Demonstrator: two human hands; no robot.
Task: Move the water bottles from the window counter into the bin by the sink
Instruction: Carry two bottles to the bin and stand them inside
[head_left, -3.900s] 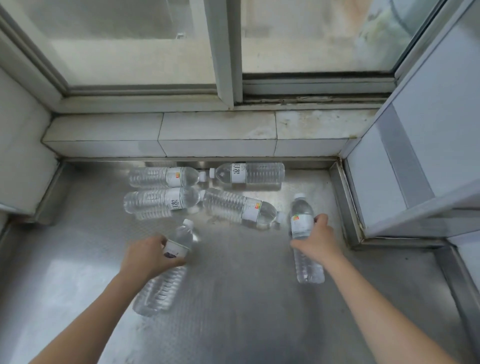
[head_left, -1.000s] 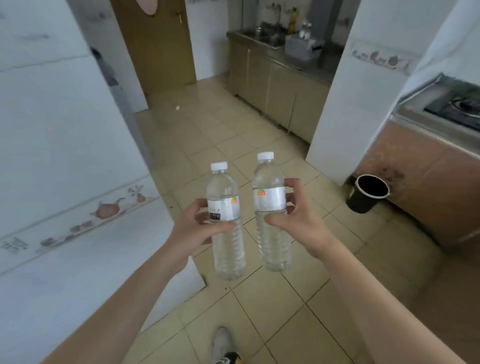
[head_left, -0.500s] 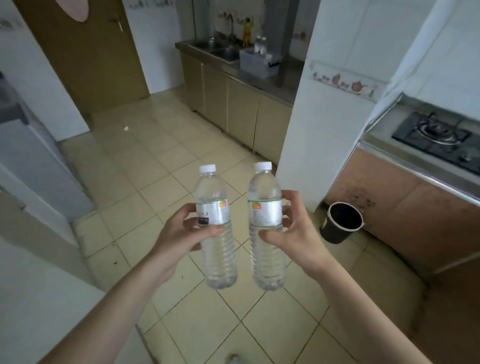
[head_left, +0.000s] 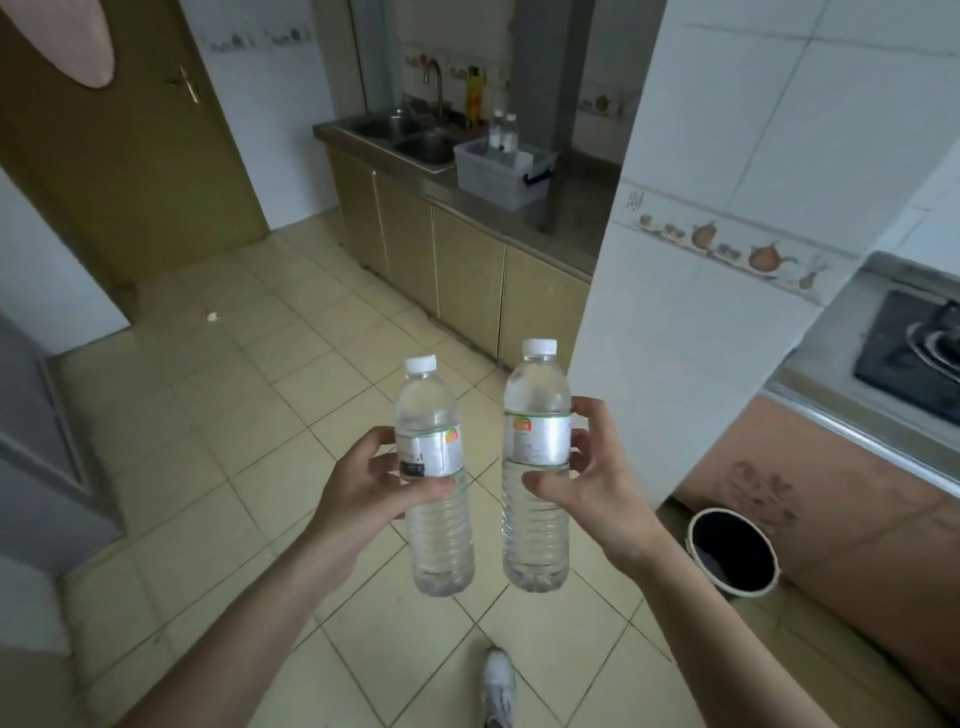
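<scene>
Left hand (head_left: 363, 486): fingers wrapped round the left bottle (head_left: 436, 483) at its label, thumb across the front; the bottle is upright, white cap on top, held in the air above the floor tiles (head_left: 218, 441).
Right hand (head_left: 597, 483): fingers (head_left: 592, 415) and thumb curled round the right bottle (head_left: 536, 467) at its label band; upright, capped, also carried clear of any surface.
Bottle spacing: the two held bottles stand side by side, near each other, not touching.
Bin (head_left: 501, 169): translucent plastic box with a dark handle on its right end, standing on the steel bench (head_left: 571, 208) just to the right of the sink (head_left: 410, 137).
Bin contents: two capped bottles (head_left: 503, 132) stand upright inside, their tops above the rim.
Distance to target: the held bottles are well apart from the bin, across the open floor.
Sink area: tap behind the basins; a yellow bottle (head_left: 474, 96) at the wall.
Right side: white tiled pillar (head_left: 727, 260), gas hob (head_left: 914, 353) on a separate counter, dark round wastebasket (head_left: 732, 551) on the floor at the pillar's foot.
Left side: brown door (head_left: 130, 156), closed.
Lower edge: one white shoe (head_left: 497, 686) on the tiles.
</scene>
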